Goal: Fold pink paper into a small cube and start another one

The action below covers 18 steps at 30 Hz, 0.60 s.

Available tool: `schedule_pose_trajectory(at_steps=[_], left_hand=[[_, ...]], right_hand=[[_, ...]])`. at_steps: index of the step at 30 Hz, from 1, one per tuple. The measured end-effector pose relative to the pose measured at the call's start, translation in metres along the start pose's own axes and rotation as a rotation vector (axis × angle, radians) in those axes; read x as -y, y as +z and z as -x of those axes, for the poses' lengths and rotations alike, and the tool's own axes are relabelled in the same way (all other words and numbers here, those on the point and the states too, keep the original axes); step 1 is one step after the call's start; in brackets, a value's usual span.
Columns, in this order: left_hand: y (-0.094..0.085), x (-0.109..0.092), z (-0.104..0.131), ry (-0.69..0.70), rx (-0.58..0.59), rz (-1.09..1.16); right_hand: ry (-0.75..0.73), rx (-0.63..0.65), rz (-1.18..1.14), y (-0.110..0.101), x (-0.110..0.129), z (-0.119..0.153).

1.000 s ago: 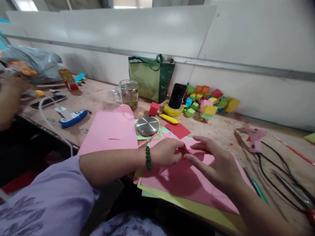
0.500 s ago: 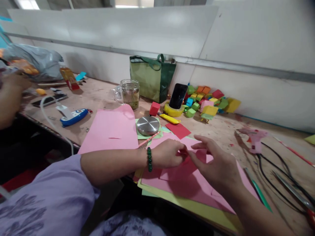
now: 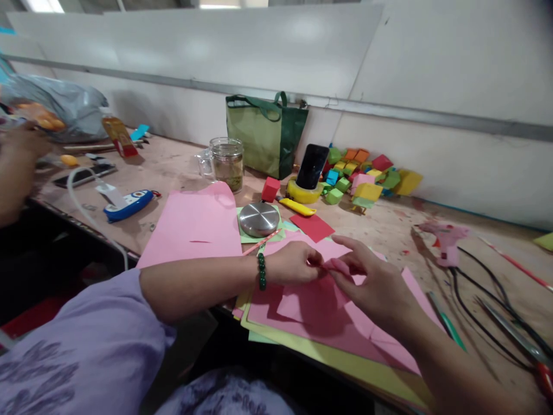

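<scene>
My left hand (image 3: 296, 262), with a green bead bracelet (image 3: 261, 272) at the wrist, is closed in a pinch on a small piece of pink paper (image 3: 339, 266). My right hand (image 3: 380, 288) pinches the same piece from the other side between thumb and fingers, and a bent part of it shows there. Both hands are just above a stack of pink sheets (image 3: 367, 349), with yellow sheets (image 3: 311, 353) showing beneath. My fingers hide much of the held piece, so its full shape cannot be made out.
Beyond my hands are a round metal disc (image 3: 259, 219), a red paper square (image 3: 311, 227) and a yellow cutter (image 3: 298, 207). Many coloured paper cubes (image 3: 345, 184) lie near a phone (image 3: 313, 166). A glue gun (image 3: 444, 239) and scissors (image 3: 514, 334) lie right; a glass mug (image 3: 227, 164) stands behind.
My right fingers have closed in on the pink paper, and a bent part of it now shows between my hands. My left hand stays almost in place.
</scene>
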<state>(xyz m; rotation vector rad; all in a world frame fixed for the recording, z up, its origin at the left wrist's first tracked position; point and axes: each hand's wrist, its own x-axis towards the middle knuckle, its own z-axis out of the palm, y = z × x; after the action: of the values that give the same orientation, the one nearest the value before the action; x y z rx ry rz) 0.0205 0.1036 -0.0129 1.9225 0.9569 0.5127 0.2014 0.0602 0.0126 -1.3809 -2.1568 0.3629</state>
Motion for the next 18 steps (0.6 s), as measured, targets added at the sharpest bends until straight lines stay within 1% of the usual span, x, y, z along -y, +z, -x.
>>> schedule_pose_trajectory(at_steps=[2, 5, 7, 10, 13, 16, 18], left_hand=[[-0.002, 0.001, -0.001, -0.010, 0.044, 0.044], [-0.007, 0.001, -0.002, -0.030, 0.173, 0.134], [-0.010, 0.002, -0.003, -0.068, 0.226, 0.156], [-0.012, 0.004, -0.004, -0.064, 0.211, 0.139], [-0.013, 0.006, -0.005, -0.027, 0.177, 0.153], [-0.013, 0.006, -0.006, -0.029, 0.205, 0.251], [-0.013, 0.006, -0.008, -0.047, 0.190, 0.335]], right_hand=[[-0.001, -0.002, 0.051, 0.000, 0.001, 0.000], [-0.005, 0.007, 0.085, 0.001, 0.002, 0.001], [-0.020, 0.009, 0.075, 0.002, 0.002, 0.001], [-0.042, -0.033, 0.055, 0.005, 0.000, 0.000], [-0.001, -0.043, 0.006, 0.007, -0.002, -0.004], [0.061, -0.020, -0.142, 0.005, -0.003, -0.009], [0.091, -0.045, -0.252, 0.001, -0.005, -0.012]])
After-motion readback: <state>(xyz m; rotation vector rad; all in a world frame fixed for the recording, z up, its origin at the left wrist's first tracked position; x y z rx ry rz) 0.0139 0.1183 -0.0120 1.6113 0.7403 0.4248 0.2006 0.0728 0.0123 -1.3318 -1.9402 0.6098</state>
